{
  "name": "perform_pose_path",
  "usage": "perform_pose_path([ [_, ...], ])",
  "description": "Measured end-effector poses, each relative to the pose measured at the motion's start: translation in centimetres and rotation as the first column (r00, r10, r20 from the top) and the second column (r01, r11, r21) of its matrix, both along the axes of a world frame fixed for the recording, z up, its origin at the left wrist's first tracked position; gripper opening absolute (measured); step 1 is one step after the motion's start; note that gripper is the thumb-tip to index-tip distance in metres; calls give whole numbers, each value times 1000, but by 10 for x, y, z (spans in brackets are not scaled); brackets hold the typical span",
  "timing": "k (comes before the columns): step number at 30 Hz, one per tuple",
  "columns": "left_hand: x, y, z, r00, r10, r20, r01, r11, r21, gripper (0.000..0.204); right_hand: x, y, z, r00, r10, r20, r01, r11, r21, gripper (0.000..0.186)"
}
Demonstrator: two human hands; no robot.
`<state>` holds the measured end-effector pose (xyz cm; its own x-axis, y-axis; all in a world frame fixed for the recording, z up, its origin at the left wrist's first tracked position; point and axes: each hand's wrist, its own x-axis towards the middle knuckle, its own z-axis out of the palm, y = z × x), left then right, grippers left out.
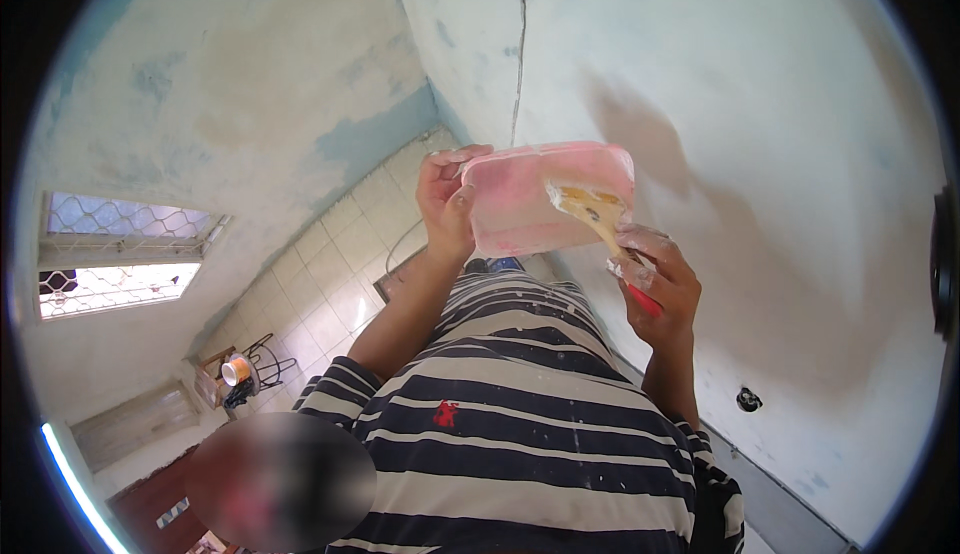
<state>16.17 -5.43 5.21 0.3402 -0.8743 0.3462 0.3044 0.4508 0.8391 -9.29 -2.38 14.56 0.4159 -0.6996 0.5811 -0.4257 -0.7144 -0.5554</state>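
Observation:
My left hand (pixel 447 204) grips the left end of a pink, see-through plastic tub (pixel 510 199), its rounded rectangle tilted up before me and smeared whitish. In my right hand (pixel 660 279) is a flat paintbrush (pixel 600 216) with a pale wooden handle and a yellowish band. White stuff coats the brush's wide end, which overlaps the tub's right part; whether they touch I cannot tell. Something red shows under the right fingers, likely the handle's end. White smears mark my right fingers.
Patchy pale walls (pixel 780 134) meet in a corner ahead, one with a vertical groove (pixel 520 54). A round wall hole (pixel 748 399) lies lower right. At left are a grilled window (pixel 125 254), floor tiles (pixel 330 264) and a dark-framed stool (pixel 270 364) beside an orange-and-white container (pixel 236 370).

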Motion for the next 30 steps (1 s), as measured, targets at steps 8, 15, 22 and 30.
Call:
perform_pose_path([
  [8, 13, 5, 0, 995, -10, -99, 22, 993, 116, 28, 19, -8, -3, 998, 23, 59, -23, 1000, 1, 19],
  [15, 24, 7, -8, 947, 109, -304, 13, 928, 372, 17, 26, -8, -13, 688, -360, 630, 87, 903, 421, 18],
  [22, 27, 12, -17, 956, 106, -273, 36, 884, 466, 18, 24, -15, -24, 204, -495, 845, -338, 774, 535, 16],
  [30, 35, 22, -36, 977, 124, -173, -34, 893, 450, 15, 35, -22, 15, 100, -514, 852, -362, 779, 512, 18],
])
